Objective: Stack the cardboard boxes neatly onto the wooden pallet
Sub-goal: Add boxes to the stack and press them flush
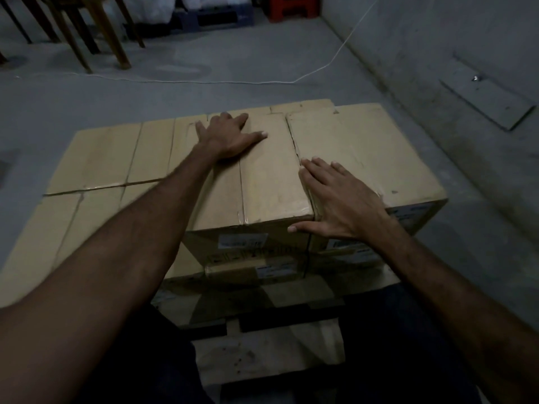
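Observation:
Brown taped cardboard boxes are stacked on a wooden pallet (268, 357) in front of me. The top middle box (262, 176) lies beside the top right box (364, 147), their sides touching. My left hand (230, 135) rests flat on the far part of the middle box, fingers spread. My right hand (341, 199) lies flat across the seam between the two top boxes at their near edge, thumb over the front face. A lower layer of boxes (93, 158) spreads out to the left.
A concrete wall (437, 39) runs along the right. A white cable (204, 81) crosses the grey floor behind the stack. Wooden chair legs (96, 33) stand at the back left, and a red stool (294, 7) at the back. A grey board (487, 97) lies right.

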`<state>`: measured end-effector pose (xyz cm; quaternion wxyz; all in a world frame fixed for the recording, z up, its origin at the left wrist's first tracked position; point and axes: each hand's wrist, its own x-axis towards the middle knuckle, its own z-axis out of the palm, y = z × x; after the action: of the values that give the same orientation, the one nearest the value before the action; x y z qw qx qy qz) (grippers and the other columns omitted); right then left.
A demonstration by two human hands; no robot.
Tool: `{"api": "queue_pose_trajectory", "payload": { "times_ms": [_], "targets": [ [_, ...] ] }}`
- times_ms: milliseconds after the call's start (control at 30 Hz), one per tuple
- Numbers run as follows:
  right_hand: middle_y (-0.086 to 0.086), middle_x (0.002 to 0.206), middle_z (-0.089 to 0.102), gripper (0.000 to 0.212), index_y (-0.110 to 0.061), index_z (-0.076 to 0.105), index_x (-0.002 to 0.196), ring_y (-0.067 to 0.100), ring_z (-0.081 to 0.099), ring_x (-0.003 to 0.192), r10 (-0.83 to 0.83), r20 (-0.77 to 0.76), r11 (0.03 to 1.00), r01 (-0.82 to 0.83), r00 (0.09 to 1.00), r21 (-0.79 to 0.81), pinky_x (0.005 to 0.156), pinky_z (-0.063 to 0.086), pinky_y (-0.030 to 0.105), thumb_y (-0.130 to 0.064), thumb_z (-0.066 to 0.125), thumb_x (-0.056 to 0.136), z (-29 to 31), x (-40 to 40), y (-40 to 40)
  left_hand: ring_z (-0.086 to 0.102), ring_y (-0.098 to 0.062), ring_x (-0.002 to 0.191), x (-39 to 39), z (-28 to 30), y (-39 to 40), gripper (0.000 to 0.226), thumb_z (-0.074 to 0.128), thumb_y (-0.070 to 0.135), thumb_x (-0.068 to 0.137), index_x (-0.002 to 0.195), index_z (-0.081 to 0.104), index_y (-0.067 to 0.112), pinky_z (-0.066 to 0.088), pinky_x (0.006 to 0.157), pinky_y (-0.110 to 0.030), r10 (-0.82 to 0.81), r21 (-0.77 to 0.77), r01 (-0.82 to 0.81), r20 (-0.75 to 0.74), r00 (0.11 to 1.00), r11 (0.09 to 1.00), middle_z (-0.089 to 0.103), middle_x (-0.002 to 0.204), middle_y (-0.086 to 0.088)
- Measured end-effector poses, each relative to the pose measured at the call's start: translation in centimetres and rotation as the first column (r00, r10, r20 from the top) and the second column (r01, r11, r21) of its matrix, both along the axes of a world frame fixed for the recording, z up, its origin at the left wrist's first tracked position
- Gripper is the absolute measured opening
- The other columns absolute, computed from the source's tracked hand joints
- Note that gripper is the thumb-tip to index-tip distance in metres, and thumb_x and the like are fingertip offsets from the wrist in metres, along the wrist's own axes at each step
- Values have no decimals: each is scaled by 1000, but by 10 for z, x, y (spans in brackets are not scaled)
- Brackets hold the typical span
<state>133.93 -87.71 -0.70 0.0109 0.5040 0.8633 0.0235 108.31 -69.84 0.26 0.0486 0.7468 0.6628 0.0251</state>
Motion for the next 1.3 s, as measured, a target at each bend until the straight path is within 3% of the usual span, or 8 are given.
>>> {"api": "queue_pose_trajectory", "payload": {
  "times_ms": [400, 500, 600, 700, 767, 900, 1000, 1300],
  "targets": [
    [16, 171, 16, 118, -9, 23, 162, 34, 17, 158, 52, -20, 989, -48, 998, 141, 125, 22, 58, -96, 29, 83, -6, 2, 0, 39, -40, 145, -2, -3, 8, 102, 26, 97, 76, 156, 40, 33, 20, 114, -75, 15, -16, -15, -24, 1000, 1000, 40, 159, -18],
    [23, 156, 43, 81, -9, 45, 149, 39, 38, 147, 215, -183, 887, -113, 959, 448, 119, 26, 68, -70, 54, 96, -25, -7, -23, 36, -38, 147, -4, -6, 8, 104, 22, 97, 77, 159, 33, 34, 18, 115, -75, 9, -4, -9, -27, 1000, 1000, 37, 161, -17],
    [16, 117, 67, 28, -13, 63, 121, 31, 63, 113, 542, -261, 736, -301, 799, 606, 110, 43, 58, -31, 66, 100, -63, -40, -76, 33, -36, 150, -4, -8, 8, 103, 21, 96, 80, 161, 32, 34, 16, 116, -74, 7, 18, -6, -22, 1000, 1000, 36, 163, -15],
    [2, 99, 70, 13, -21, 68, 106, 21, 64, 90, 433, -316, 898, -375, 844, 230, 89, 56, 42, -33, 63, 100, -104, -74, -116, 30, -34, 152, -3, -11, 7, 101, 19, 96, 81, 161, 29, 35, 13, 117, -73, 8, 21, -7, -29, 1000, 1000, 33, 165, -13],
    [-6, 96, 69, 23, -28, 67, 100, 14, 64, 85, -5, -479, 969, -114, 878, -218, 80, 57, 42, -45, 51, 104, -125, -95, -125, 29, -34, 152, -3, -12, 7, 101, 18, 95, 81, 162, 28, 35, 12, 117, -73, 12, 19, -11, -32, 999, 1000, 33, 165, -13],
    [-6, 82, 74, 24, -31, 69, 90, 5, 70, 77, -748, -621, 658, 147, 232, -738, 83, 60, 43, -37, 53, 107, -154, -134, -121, 29, -34, 152, -3, -12, 6, 101, 18, 95, 82, 162, 29, 34, 12, 117, -73, 10, 23, -9, -34, 999, 1000, 33, 165, -13],
    [-6, 80, 75, 23, -31, 68, 88, 10, 72, 79, -833, -551, 543, 117, -53, -831, 89, 60, 44, -30, 55, 107, -159, -153, -108, 29, -34, 152, -5, -13, 7, 102, 18, 96, 81, 162, 29, 35, 12, 117, -74, 10, 27, -9, -29, 1000, 1000, 33, 165, -14],
    [-14, 71, 75, 27, -26, 70, 82, 10, 73, 79, -810, -574, 552, 178, -117, -815, 86, 57, 35, -32, 57, 105, -180, -162, -96, 30, -35, 151, -5, -12, 9, 105, 19, 98, 78, 162, 29, 34, 14, 116, -75, 18, 18, -17, -35, 999, 1000, 33, 165, -15]
  ]
}}
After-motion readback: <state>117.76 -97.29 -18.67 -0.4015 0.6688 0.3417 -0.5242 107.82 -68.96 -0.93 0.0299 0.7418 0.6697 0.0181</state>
